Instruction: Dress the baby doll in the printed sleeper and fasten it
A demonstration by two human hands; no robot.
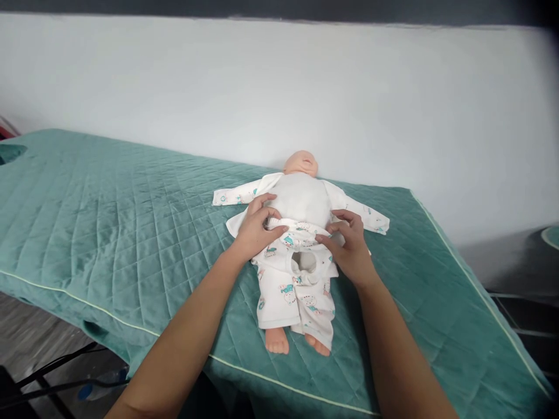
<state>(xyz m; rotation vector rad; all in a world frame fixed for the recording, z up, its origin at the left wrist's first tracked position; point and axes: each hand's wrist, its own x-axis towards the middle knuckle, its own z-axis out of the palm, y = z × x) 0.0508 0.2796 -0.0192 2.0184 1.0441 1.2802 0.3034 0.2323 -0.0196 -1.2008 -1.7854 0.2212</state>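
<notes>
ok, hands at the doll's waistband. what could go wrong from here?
1. With the left hand and right hand at opposite sides of the waistband, an uneven pull might leave it crooked.
2. The open top's loose flap lies beside the left hand and could get caught in the waistband.
3. The pants gape at the crotch; tugging could widen that.

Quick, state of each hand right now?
Left hand: closed, holding the pants by the waistband.
Right hand: closed, holding the waistband's other side.
</notes>
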